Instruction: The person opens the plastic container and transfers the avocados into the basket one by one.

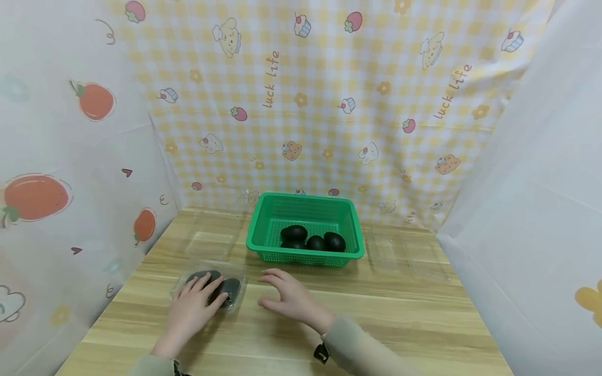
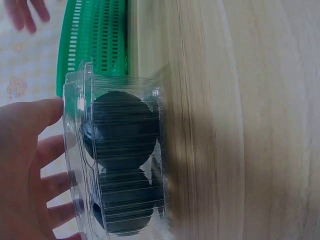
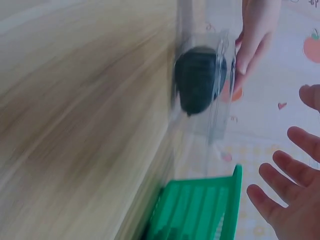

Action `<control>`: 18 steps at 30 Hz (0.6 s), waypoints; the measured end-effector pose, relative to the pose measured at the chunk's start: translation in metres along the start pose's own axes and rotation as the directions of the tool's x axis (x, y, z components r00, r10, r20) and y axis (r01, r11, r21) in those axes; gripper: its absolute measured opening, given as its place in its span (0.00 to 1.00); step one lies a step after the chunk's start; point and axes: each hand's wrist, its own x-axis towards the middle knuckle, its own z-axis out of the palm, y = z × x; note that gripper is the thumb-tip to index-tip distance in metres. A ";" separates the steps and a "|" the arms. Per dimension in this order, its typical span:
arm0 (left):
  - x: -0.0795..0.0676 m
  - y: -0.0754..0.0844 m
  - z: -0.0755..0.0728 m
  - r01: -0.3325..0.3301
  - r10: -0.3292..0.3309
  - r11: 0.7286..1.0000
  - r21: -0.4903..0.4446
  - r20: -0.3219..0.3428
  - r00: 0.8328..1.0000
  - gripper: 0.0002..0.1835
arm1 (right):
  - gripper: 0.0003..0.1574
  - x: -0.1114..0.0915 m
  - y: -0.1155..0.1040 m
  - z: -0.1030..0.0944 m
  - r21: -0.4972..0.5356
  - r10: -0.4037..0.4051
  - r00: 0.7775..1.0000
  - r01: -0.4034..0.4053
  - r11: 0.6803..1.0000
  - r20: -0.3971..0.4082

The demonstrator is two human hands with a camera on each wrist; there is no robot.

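A clear plastic clamshell box [image 2: 82, 165] with dark avocados [image 2: 120, 130] inside sits on the left of the table. My left hand [image 1: 190, 308] rests on top of it, fingers spread across the lid in the left wrist view. My right hand [image 1: 293, 300] hovers to the right of the box with fingers loosely spread and nothing in them. In the right wrist view its fingers [image 3: 282, 182] are apart from the box. Behind both hands, a green plastic basket [image 1: 305, 256] holds several more avocados [image 1: 334, 242].
Another clear plastic box [image 1: 210, 244] lies behind the filled one, left of the basket. More clear boxes [image 1: 425, 253] lie to the basket's right. A patterned cloth [image 1: 324, 130] hangs along the back edge of the wooden table [image 1: 400, 318], and white sheets close both sides.
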 end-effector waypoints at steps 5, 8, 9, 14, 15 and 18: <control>-0.004 0.007 0.003 -0.011 0.011 1.000 0.026 -0.011 1.000 0.28 | 0.36 0.013 -0.014 0.014 0.014 -0.001 0.997 0.000 1.000 0.074; -0.008 0.012 0.006 -0.025 0.026 0.999 0.039 -0.029 0.999 0.27 | 0.38 0.018 -0.020 0.021 -0.003 -0.019 0.995 0.019 1.000 0.098; -0.008 0.014 0.007 -0.030 0.031 0.999 0.042 -0.034 0.999 0.27 | 0.39 0.019 -0.021 0.022 -0.005 -0.019 0.994 0.020 1.000 0.108; -0.008 0.023 0.012 -0.057 0.059 0.997 0.045 -0.044 0.997 0.27 | 0.44 0.022 -0.024 0.022 -0.028 -0.033 0.991 0.037 0.999 0.132; -0.008 0.025 0.012 -0.065 0.067 0.997 0.048 -0.045 0.997 0.26 | 0.45 0.022 -0.024 0.022 -0.029 -0.035 0.990 0.039 0.999 0.134; -0.006 0.030 0.013 -0.074 0.076 0.996 0.055 -0.048 0.996 0.26 | 0.47 0.021 -0.023 0.022 -0.035 -0.037 0.990 0.043 0.998 0.136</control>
